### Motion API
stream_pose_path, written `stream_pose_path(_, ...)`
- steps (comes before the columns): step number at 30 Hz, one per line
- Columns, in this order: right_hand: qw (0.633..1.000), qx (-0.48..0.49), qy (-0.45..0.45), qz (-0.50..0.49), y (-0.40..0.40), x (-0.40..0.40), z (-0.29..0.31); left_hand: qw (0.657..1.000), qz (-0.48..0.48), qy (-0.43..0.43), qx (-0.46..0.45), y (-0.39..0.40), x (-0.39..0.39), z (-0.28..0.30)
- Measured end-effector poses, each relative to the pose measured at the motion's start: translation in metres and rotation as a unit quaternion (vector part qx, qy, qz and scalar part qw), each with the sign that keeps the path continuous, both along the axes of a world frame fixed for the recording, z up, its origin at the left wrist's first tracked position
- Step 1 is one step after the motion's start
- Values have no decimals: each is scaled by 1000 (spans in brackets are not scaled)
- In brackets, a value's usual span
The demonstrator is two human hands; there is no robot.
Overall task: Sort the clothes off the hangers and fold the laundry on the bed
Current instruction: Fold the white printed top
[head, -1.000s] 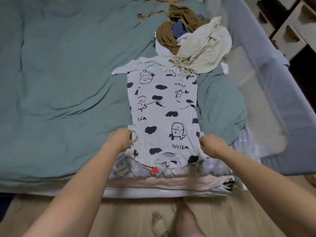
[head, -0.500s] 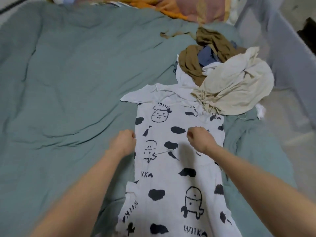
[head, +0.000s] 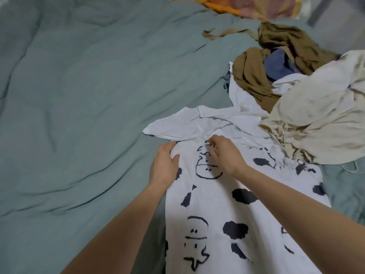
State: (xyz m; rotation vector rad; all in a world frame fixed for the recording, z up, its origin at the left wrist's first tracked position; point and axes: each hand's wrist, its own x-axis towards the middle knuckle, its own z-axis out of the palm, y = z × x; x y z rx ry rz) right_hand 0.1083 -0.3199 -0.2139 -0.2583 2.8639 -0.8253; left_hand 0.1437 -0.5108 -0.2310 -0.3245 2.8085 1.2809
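Note:
A white shirt with black cow patches and cartoon faces (head: 233,210) lies flat on the bed, collar end away from me. My left hand (head: 164,165) rests with straight fingers on the shirt's left edge, just below the left sleeve. My right hand (head: 223,153) has its fingers curled and pinches the fabric near the top of the chest, under the collar. The shirt's right shoulder is hidden under a heap of laundry (head: 296,91).
The heap holds a brown garment (head: 252,76), a blue piece (head: 278,64) and a cream garment (head: 320,119). A teal duvet (head: 83,95) covers the bed to the left. An orange and pink blanket (head: 256,6) lies at the far edge.
Both hands have travelled from the shirt's hem up to its chest and collar. The view has moved forward over the bed with them.

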Motion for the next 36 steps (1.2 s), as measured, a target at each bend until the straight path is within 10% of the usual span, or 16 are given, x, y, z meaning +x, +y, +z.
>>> stream_pose_path(7,998,-42,-12,-41,-23,-41,-22,996,-80,25,-20,-10,-53,-19)
stream_pose_path(17,940,-328,-78,-53,-50,-68,15,880,-62,-127,452,-51,-95,15)
stream_pose_path(25,941,-319,-98,-50,-79,-81,-1,919,-33,-148,364,-71,-105,-10)
stream_pose_path(29,985,-135,-99,-33,-62,-75,-17,993,-17,-114,23,-48,-96,-27)
stream_pose_path(36,993,1,-111,-27,29,-42,5,963,-232,71,-119,33,-86,8)
